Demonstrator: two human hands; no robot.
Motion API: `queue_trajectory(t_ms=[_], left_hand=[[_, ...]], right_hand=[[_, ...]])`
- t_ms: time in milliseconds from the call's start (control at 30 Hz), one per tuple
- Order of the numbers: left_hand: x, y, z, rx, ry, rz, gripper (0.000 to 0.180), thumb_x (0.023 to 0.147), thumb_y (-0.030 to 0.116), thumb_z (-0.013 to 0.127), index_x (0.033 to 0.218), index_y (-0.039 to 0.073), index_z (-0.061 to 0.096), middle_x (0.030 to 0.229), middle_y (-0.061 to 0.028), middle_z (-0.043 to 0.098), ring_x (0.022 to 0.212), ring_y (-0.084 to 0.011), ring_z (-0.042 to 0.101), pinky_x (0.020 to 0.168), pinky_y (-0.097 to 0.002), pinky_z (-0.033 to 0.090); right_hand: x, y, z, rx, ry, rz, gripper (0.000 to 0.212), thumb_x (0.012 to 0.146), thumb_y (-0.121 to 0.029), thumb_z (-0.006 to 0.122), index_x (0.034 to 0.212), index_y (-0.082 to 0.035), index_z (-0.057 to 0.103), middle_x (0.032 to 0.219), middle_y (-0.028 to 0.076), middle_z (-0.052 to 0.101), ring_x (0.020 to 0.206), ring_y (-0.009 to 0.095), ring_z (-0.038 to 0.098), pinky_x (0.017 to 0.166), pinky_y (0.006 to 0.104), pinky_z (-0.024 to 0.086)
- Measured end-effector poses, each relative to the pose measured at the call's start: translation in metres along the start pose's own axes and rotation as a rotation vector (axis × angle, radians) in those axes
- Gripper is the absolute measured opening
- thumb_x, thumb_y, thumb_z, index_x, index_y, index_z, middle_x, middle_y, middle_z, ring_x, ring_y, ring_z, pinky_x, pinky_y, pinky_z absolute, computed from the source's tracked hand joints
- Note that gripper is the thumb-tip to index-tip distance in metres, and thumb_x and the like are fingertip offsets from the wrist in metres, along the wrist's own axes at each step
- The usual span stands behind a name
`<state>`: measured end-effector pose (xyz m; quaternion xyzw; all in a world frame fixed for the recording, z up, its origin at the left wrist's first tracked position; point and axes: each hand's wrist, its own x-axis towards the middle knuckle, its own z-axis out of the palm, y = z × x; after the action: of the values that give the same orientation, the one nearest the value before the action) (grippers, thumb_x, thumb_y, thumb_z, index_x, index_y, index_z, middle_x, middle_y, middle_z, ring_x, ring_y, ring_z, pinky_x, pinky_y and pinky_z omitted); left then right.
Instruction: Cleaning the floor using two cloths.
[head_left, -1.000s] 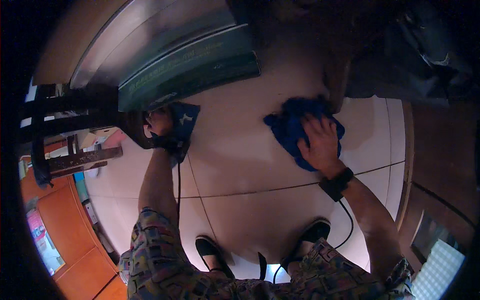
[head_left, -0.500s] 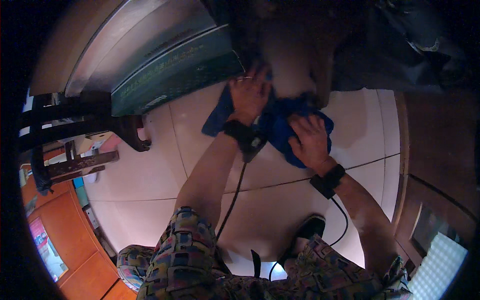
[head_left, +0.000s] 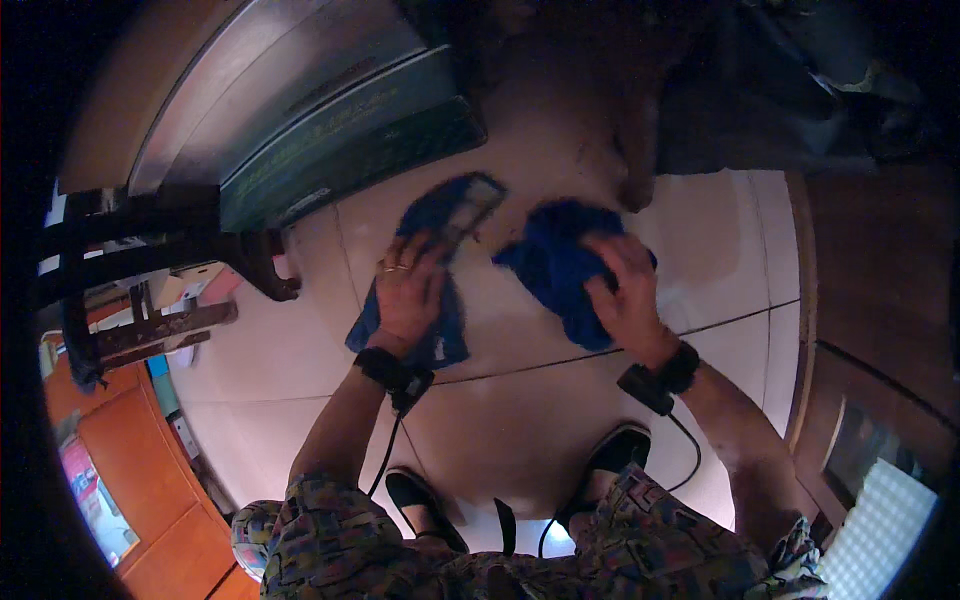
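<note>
On the tiled floor in front of me lie two blue cloths. My left hand (head_left: 408,300), ringed and with a black strap at the wrist, rests with outstretched fingers on the longer blue cloth (head_left: 440,210). A pale grey patch shows at that cloth's far end, blurred by motion. To the right, my right hand (head_left: 630,295) has its thumb and fingers curled onto a crumpled darker blue cloth (head_left: 555,255). Part of that cloth is hidden under the palm. A bare strip of tile separates the two cloths.
A dark green box (head_left: 340,150) stands at the far left, beside a dark wooden leg (head_left: 268,270). Brown wooden furniture (head_left: 880,290) borders the right side, and dark fabric (head_left: 770,120) hangs at the back. Cables run from both wrist straps.
My left hand has pulled back toward me and left, and the longer cloth has shifted with it, apart from the other. My right hand and its cloth have moved slightly nearer.
</note>
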<state>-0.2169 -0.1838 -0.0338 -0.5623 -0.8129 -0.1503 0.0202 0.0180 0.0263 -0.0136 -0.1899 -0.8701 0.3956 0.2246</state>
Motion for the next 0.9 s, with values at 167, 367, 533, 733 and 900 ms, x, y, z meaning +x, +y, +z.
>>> queue_trajectory(t_ms=[167, 367, 533, 733, 900], left_hand=[[-0.005, -0.021, -0.008, -0.124, 0.156, -0.237, 0.032, 0.082, 0.007, 0.058, 0.114, 0.011, 0.062, 0.126, -0.0132, 0.055, 0.115, -0.0410, 0.046, 0.097, -0.0467, 0.040], [-0.019, -0.063, -0.003, -0.190, 0.454, -0.547, 0.027, 0.089, 0.011, 0.056, 0.114, 0.004, 0.061, 0.120, -0.0182, 0.057, 0.113, -0.0356, 0.049, 0.097, -0.0423, 0.039], [-0.040, -0.064, -0.003, 0.038, 0.283, -0.501, 0.032, 0.089, 0.016, 0.057, 0.119, 0.006, 0.059, 0.126, -0.0168, 0.053, 0.115, -0.0373, 0.045, 0.099, -0.0456, 0.037], [-0.043, -0.065, 0.006, 0.139, 0.303, -0.489, 0.034, 0.090, 0.018, 0.055, 0.122, 0.007, 0.057, 0.132, -0.0158, 0.050, 0.119, -0.0397, 0.042, 0.101, -0.0470, 0.035], [-0.032, -0.058, 0.004, 0.126, 0.300, -0.487, 0.034, 0.091, 0.021, 0.054, 0.123, 0.008, 0.056, 0.134, -0.0148, 0.048, 0.119, -0.0402, 0.042, 0.101, -0.0470, 0.034]], right_hand=[[0.088, 0.006, 0.013, -0.174, 0.221, 0.013, 0.041, 0.080, -0.018, 0.058, 0.118, -0.003, 0.056, 0.111, 0.019, 0.058, 0.103, 0.039, 0.051, 0.089, 0.0505, 0.040], [0.105, 0.030, 0.051, -0.763, 0.072, 0.035, 0.049, 0.080, -0.030, 0.063, 0.119, -0.001, 0.054, 0.112, 0.017, 0.057, 0.101, 0.037, 0.052, 0.087, 0.0486, 0.042], [0.084, 0.000, 0.072, -0.546, -0.062, -0.115, 0.045, 0.077, -0.019, 0.063, 0.118, -0.004, 0.055, 0.109, 0.017, 0.057, 0.102, 0.037, 0.052, 0.089, 0.0474, 0.042], [0.148, 0.001, 0.056, -0.592, 0.197, -0.026, 0.046, 0.073, -0.015, 0.064, 0.117, -0.005, 0.056, 0.109, 0.018, 0.058, 0.104, 0.037, 0.053, 0.091, 0.0480, 0.042], [0.212, 0.036, 0.045, -0.805, 0.017, 0.168, 0.050, 0.077, -0.033, 0.061, 0.116, -0.003, 0.056, 0.120, 0.018, 0.056, 0.106, 0.038, 0.053, 0.093, 0.0492, 0.041]])
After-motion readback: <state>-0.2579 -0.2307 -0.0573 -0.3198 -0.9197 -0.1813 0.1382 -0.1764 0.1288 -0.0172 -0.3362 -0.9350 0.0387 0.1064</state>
